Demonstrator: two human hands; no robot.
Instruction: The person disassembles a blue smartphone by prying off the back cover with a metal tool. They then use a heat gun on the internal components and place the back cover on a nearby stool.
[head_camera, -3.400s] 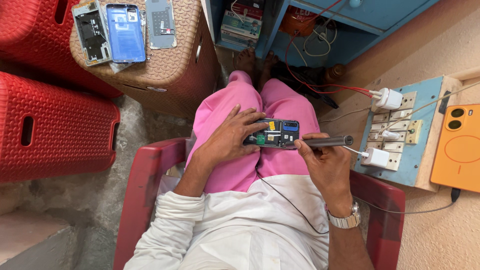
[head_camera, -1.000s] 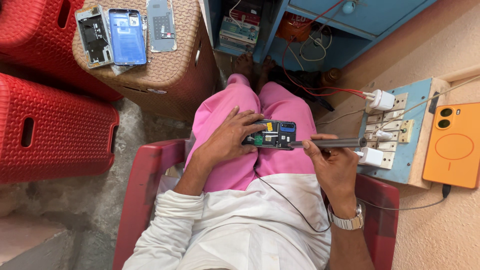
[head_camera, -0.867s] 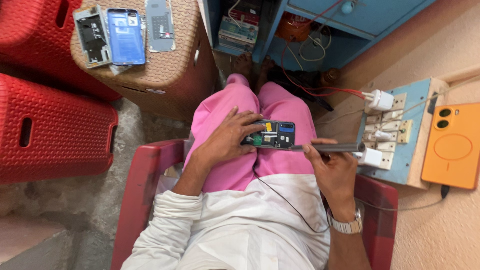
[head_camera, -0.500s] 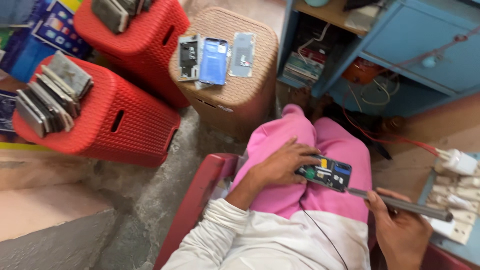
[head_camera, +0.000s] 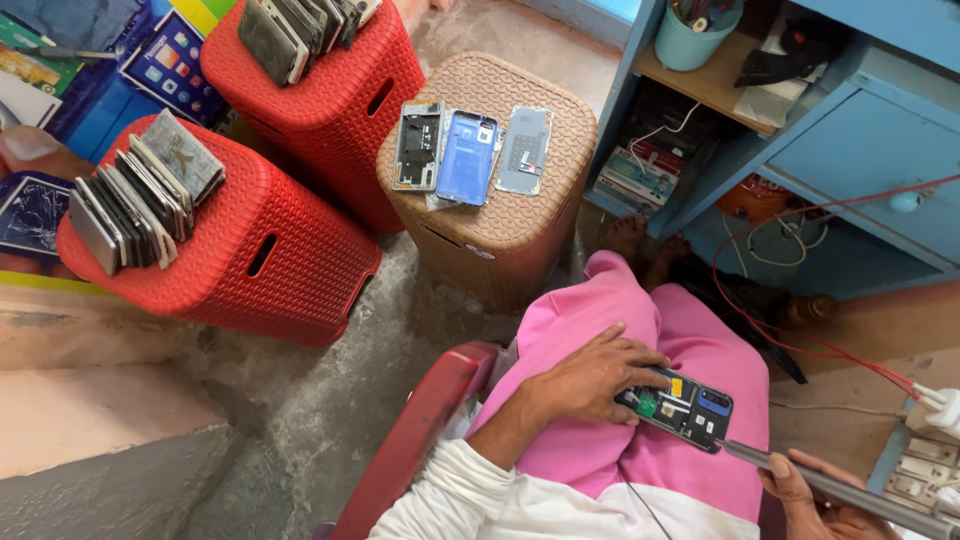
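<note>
We saw opened phone (head_camera: 678, 408), back cover off, dark circuit board exposed with green patch, yellow patch and blue camera block. It lay flat, slightly tilted, on pink-clad lap, near right of scene. We noted slim grey metal tool (head_camera: 835, 489) angled from lower right, its tip touching phone's near right edge; its far end ran out of view.

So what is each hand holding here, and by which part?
The left hand presses an opened phone against the lap, fingers over its left end. The right hand grips a metal tool along its shaft, tip at the phone.
</note>
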